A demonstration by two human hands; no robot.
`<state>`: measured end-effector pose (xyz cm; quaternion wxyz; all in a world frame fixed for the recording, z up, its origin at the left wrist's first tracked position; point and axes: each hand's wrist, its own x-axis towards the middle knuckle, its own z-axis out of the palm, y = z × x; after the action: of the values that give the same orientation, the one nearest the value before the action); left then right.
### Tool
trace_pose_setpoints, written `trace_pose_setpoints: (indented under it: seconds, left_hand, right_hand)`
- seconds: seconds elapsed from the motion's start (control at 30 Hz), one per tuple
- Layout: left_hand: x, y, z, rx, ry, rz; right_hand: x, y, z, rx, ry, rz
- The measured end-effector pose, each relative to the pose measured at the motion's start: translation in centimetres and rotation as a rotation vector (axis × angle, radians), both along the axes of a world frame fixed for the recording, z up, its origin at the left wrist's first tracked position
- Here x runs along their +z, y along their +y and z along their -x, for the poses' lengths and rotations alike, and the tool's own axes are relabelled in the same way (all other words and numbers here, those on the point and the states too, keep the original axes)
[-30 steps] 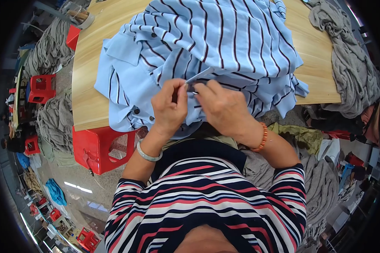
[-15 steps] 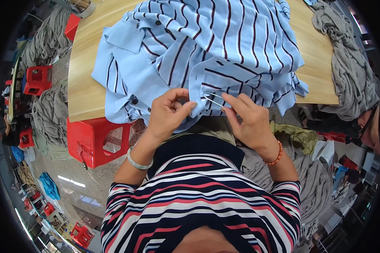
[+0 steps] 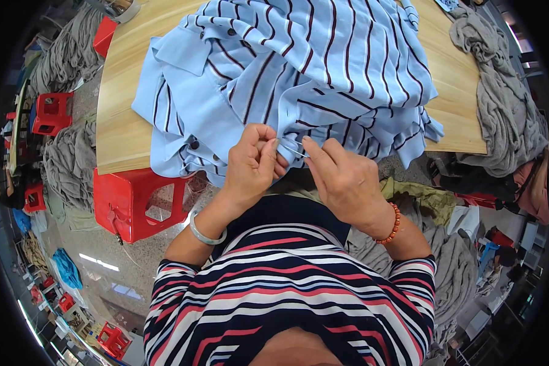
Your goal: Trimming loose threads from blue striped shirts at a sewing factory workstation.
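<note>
My left hand [image 3: 250, 168] pinches the edge of the shirt [image 3: 360, 55] between thumb and fingers; my right hand [image 3: 348, 183], thumb and forefinger nearly together, holds a thin tool [image 3: 297, 150] whose tip I can't make out. The shirt lies bunched on the counter [image 3: 121, 122], under and beyond both hands, its folds hiding much of the top. Left of my left hand stands a stool [image 3: 117, 198]; right of my right hand is green cloth [image 3: 427, 202], with grey cloth [image 3: 506, 91] farther out.
</note>
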<state>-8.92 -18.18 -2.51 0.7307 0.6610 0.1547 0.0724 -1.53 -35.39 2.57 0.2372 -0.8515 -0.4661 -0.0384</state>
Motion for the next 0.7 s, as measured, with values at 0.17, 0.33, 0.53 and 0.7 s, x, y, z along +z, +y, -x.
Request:
trace_pose_setpoints:
  seconds: [0.17,0.33,0.53,0.7]
  left_hand:
    - [-0.1,0.3,0.6,-0.059,-0.115,-0.387]
    - [1.0,0.4,0.7,-0.061,-0.250,-0.600]
    - [0.9,0.8,0.8,-0.016,-0.241,-0.627]
    - [0.8,1.2,0.0,0.116,-0.414,-0.705]
  right_hand:
    - [-0.4,0.3,-0.2,0.076,0.003,0.015]
    - [-1.0,1.6,-0.2,0.085,0.011,-0.056]
    - [-1.4,3.2,-0.4,0.049,0.091,-0.166]
    - [0.4,3.1,-2.7,0.004,0.142,-0.361]
